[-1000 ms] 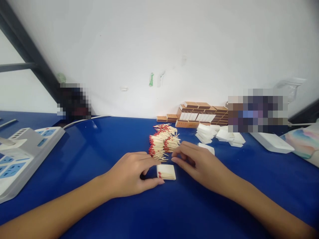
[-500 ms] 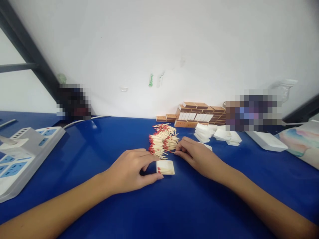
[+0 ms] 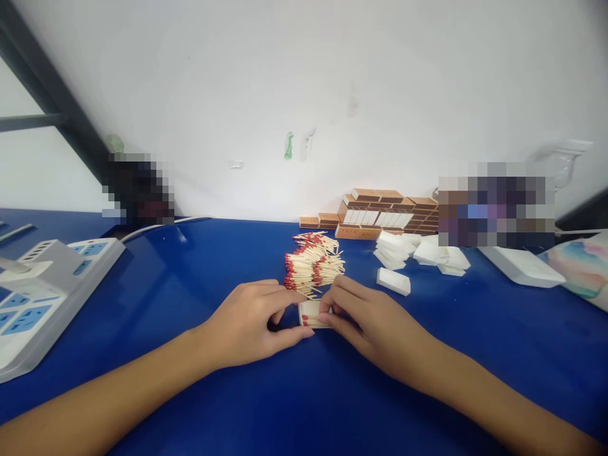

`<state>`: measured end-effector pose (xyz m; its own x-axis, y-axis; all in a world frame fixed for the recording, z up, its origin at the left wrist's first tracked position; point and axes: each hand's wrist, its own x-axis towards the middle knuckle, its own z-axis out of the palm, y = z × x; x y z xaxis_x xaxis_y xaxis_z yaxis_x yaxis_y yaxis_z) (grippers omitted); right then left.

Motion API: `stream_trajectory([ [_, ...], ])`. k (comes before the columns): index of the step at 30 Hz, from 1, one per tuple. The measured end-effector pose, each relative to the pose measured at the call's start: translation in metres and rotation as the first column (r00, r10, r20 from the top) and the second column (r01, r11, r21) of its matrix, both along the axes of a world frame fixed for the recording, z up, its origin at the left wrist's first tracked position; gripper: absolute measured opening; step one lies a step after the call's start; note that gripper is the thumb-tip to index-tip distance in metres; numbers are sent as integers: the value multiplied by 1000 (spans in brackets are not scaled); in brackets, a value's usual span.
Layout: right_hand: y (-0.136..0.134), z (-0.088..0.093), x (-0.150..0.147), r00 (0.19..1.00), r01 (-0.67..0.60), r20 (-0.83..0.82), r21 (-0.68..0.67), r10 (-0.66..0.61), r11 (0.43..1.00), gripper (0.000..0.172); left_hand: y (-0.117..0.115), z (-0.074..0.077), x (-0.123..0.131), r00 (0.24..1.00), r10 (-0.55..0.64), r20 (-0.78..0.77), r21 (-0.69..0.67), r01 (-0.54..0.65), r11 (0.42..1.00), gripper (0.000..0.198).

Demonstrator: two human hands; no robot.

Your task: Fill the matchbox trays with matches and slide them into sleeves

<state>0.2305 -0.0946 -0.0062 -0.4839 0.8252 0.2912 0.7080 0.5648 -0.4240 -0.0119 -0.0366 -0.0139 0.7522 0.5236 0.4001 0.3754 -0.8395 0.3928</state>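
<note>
"What's different from half a second ago?"

"The right hand has left the edge of the match pile, where a match poked out from its fingertips. Now it's above the small tray, with the pile just beyond it and to its left."

"Does it have a match?"

"Thumb and forefinger make a narrow pinch, but I can't tell whether a match is between them (the fingers block the view)."

"And the left hand?"

"Same place as before: thumb at the near edge, forefinger at the far one, holding the tray's left end between them."

"So what does that mean for the work?"

"I'd judge it has passed from the pile to the tray. Only a few red heads show along the side nearest the left thumb, and bare white bottom lies behind them, so it looks far from full."

"Anything else?"

"The white box beyond the right hand is uncovered now; farther past it sit stacked matchboxes."
</note>
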Motion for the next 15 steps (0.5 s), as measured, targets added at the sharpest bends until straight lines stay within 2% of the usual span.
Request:
stream_trajectory([
  [3, 5, -3, 6, 1000, 27, -11, 6, -27, 1000, 8, 1, 0, 0, 1000, 8, -6, 5, -7, 1000, 33],
  [8, 25, -8, 29, 988, 152, 35, 41, -153, 988, 9, 0, 0, -2, 1000, -22, -18, 4, 22, 1000, 35],
  [15, 38, -15, 36, 992, 128, -15, -51, -129, 991, 15, -1, 5, -2, 999, -39, -25, 0, 39, 999, 35],
])
